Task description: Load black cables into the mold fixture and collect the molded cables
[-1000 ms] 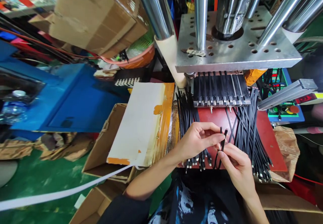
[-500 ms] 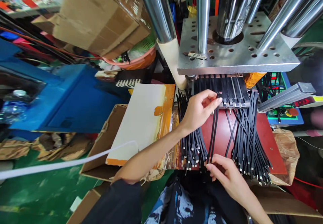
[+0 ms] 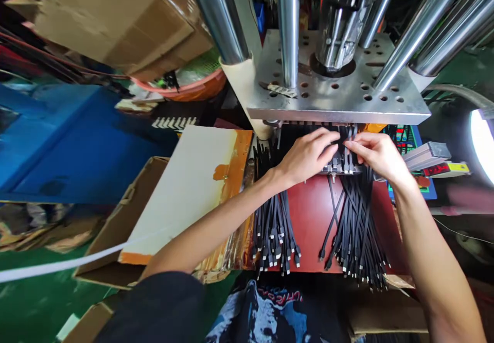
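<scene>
Both my hands reach under the steel press plate (image 3: 339, 101) to the mould fixture (image 3: 343, 167) that carries a row of black cables. My left hand (image 3: 306, 155) has its fingers pinched together on a black cable at the fixture. My right hand (image 3: 376, 155) is also pinched, its fingertips pressing a cable end into the row. A loose pile of black cables (image 3: 357, 229) lies on the red table top (image 3: 311, 219) below my right hand. A second pile of black cables (image 3: 274, 229) lies under my left forearm.
Shiny steel columns (image 3: 287, 23) rise from the plate. A white and orange board (image 3: 189, 188) rests on an open cardboard box (image 3: 116, 229) to the left. A blue machine (image 3: 65, 137) stands further left. A control panel (image 3: 409, 142) sits to the right, near a bright lamp (image 3: 482, 144).
My right hand has moved up from the table's near edge to the fixture, beside my left hand. The left hand stayed at the fixture. The camera has tilted forward and closer.
</scene>
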